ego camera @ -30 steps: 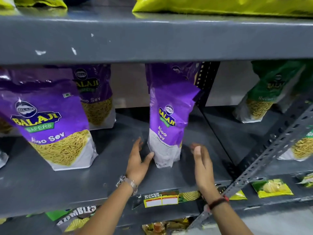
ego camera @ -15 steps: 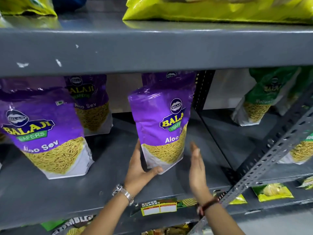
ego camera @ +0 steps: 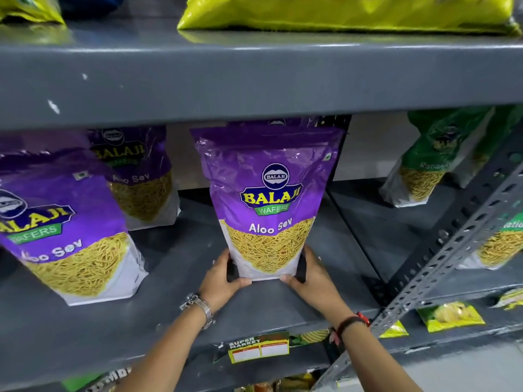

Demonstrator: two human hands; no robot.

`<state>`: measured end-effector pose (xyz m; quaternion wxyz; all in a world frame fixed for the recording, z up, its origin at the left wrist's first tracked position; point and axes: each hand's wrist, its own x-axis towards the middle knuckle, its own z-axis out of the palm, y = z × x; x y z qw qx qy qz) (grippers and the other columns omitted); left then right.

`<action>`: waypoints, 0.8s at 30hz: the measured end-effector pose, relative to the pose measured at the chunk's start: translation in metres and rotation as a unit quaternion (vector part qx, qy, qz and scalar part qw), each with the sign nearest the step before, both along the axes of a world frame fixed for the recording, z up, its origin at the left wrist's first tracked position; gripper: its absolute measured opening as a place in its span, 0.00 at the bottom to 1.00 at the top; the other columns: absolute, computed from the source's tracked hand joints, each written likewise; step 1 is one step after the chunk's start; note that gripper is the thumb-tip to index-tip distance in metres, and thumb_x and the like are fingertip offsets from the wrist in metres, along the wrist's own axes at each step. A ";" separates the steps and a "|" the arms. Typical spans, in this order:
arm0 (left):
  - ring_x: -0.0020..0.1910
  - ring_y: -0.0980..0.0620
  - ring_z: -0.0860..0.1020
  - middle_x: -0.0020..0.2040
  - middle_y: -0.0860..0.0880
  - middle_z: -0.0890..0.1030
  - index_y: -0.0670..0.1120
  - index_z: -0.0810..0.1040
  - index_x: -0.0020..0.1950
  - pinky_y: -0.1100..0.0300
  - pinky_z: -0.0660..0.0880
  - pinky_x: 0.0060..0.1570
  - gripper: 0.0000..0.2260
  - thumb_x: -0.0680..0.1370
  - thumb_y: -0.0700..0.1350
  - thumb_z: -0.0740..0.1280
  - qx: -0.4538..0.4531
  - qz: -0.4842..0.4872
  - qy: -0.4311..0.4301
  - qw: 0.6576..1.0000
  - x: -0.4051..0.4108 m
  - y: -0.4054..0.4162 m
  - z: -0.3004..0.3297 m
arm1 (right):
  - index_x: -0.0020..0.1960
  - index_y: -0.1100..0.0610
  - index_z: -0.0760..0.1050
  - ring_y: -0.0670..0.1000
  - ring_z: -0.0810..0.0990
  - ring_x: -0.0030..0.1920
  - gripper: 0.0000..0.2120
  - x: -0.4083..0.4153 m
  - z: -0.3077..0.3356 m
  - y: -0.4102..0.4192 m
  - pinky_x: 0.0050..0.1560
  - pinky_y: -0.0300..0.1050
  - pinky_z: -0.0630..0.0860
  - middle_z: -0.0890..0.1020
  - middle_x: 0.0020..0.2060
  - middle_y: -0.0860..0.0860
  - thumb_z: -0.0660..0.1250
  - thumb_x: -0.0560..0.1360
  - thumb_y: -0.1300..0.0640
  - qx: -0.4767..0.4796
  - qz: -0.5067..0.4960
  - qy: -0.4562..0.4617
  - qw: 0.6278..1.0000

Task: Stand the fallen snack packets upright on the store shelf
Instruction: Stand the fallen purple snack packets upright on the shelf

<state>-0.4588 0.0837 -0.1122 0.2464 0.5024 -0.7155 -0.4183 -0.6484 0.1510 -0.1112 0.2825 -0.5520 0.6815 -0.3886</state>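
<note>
Grey shelf spans the frame. Purple Aloo Sev packet is stood upright at centre (label facing out). Its lower corners are clasped between left hand and right hand, thumbs in front.

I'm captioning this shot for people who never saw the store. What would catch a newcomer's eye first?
The purple Aloo Sev packet at centre, standing upright on the grey shelf, with the left hand and right hand cupping its bottom corners. Next, the larger purple packet at the left edge, and the green packets in the bay to the right.
</note>
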 end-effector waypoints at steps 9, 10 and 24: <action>0.57 0.42 0.74 0.56 0.43 0.80 0.43 0.71 0.58 0.57 0.65 0.57 0.26 0.63 0.48 0.74 -0.065 0.056 -0.028 0.996 -0.027 0.014 -0.014 | 0.65 0.55 0.64 0.58 0.69 0.66 0.28 -0.028 -0.001 0.005 0.61 0.43 0.63 0.74 0.65 0.55 0.71 0.68 0.59 0.045 -0.019 0.057 0.997; 0.57 0.43 0.75 0.56 0.44 0.81 0.43 0.71 0.57 0.55 0.62 0.62 0.26 0.63 0.50 0.74 -0.072 0.054 -0.036 0.995 -0.031 0.016 -0.017 | 0.66 0.56 0.64 0.57 0.69 0.66 0.28 -0.031 0.000 0.008 0.59 0.40 0.61 0.74 0.65 0.54 0.71 0.68 0.59 0.044 -0.020 0.060 0.997; 0.72 0.52 0.60 0.72 0.45 0.66 0.45 0.64 0.67 0.52 0.44 0.73 0.31 0.69 0.57 0.67 -0.125 0.033 -0.141 0.982 -0.038 0.026 -0.020 | 0.69 0.56 0.61 0.59 0.66 0.69 0.29 -0.032 0.003 0.030 0.74 0.58 0.54 0.72 0.67 0.55 0.69 0.71 0.59 0.032 -0.059 0.056 0.996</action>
